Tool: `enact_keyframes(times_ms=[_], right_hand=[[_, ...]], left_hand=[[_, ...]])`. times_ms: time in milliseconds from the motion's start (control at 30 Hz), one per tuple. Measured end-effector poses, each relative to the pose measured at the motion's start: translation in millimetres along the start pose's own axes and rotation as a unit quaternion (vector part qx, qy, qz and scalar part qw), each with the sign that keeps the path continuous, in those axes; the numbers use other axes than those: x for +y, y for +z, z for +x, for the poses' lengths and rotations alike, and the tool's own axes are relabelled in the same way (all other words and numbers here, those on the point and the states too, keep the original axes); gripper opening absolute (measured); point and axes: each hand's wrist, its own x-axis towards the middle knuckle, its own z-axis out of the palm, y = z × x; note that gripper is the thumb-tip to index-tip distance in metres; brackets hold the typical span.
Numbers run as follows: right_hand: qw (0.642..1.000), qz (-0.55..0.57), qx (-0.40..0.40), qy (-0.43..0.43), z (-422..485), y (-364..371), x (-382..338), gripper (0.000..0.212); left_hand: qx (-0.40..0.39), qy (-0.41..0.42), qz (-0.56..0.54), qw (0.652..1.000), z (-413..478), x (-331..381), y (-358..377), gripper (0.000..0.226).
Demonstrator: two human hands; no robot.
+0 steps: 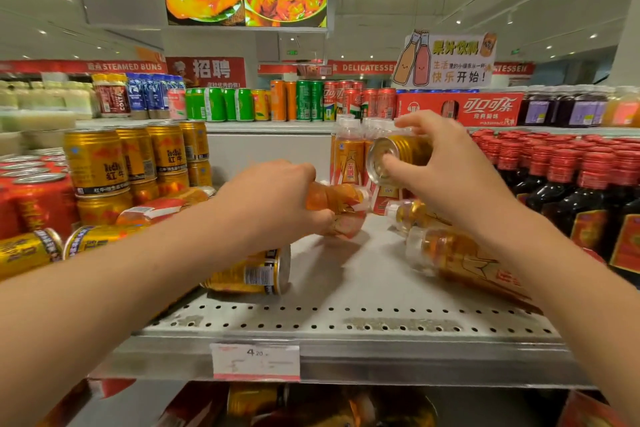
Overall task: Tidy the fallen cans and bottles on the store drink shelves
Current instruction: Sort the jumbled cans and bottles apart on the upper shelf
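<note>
My left hand (273,198) grips an orange drink bottle (337,199) lying tilted just above the white perforated shelf (346,319). My right hand (440,163) holds a gold can (394,152) on its side in the air, its silver end facing me. A fallen gold can (252,272) lies under my left forearm. Two more orange bottles lie on the shelf at the right, one nearer (450,256), one behind it (407,213). Upright orange bottles (348,156) stand at the back.
Stacked gold Red Bull cans (131,156) stand at the left, with fallen gold cans (31,250) and red cans (31,191) beside them. Dark bottles with red caps (568,180) fill the right. A price tag (256,360) hangs on the shelf edge.
</note>
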Motion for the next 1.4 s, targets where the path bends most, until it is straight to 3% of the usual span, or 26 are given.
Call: enact_keyframes(times_ms=[167,233,367,500,700,800,900,967,1067,1200,1300,1400], right_hand=[[1.0,0.02,-0.001,-0.01,-5,-8,5,0.05],[1.0,0.027,-0.005,-0.014,-12,-6,6,0.052],[0.999,0.039,-0.009,-0.034,-19,-4,7,0.051],[0.997,0.053,-0.005,-0.048,-23,-8,7,0.05],[0.996,0.063,-0.009,-0.056,-27,-10,6,0.045],[0.996,0.074,-0.02,-0.051,-28,-8,5,0.044],[0.994,0.095,-0.023,-0.049,-28,-4,3,0.042],[0.992,0.112,-0.024,-0.045,-26,1,1,0.043],[0.99,0.128,-0.036,-0.052,-21,14,-12,0.046],[0.987,0.128,-0.074,-0.066,-12,36,-30,0.047],[0.988,0.078,-0.114,-0.071,-1,53,-36,0.042],[0.985,0.01,-0.159,-0.065,11,73,-40,0.034]], left_hand=[[0.034,-0.028,0.051,0.998,-26,43,5,0.071],[0.018,-0.042,0.038,0.998,-35,66,12,0.067],[-0.037,-0.056,-0.045,0.997,-45,99,32,0.059],[-0.043,-0.057,-0.136,0.988,-41,105,39,0.072],[-0.096,-0.058,-0.294,0.949,-34,100,39,0.073],[-0.045,-0.018,-0.304,0.951,-42,86,36,0.061],[0.068,0.013,-0.262,0.963,-45,58,29,0.048],[0.106,0.006,-0.277,0.955,-40,38,21,0.058],[0.058,0.041,-0.257,0.964,-28,14,12,0.084],[-0.002,0.103,-0.243,0.965,-17,-19,5,0.091],[-0.056,0.073,-0.228,0.969,-12,-63,-10,0.081],[-0.056,0.045,-0.152,0.986,-8,-109,-15,0.06]])
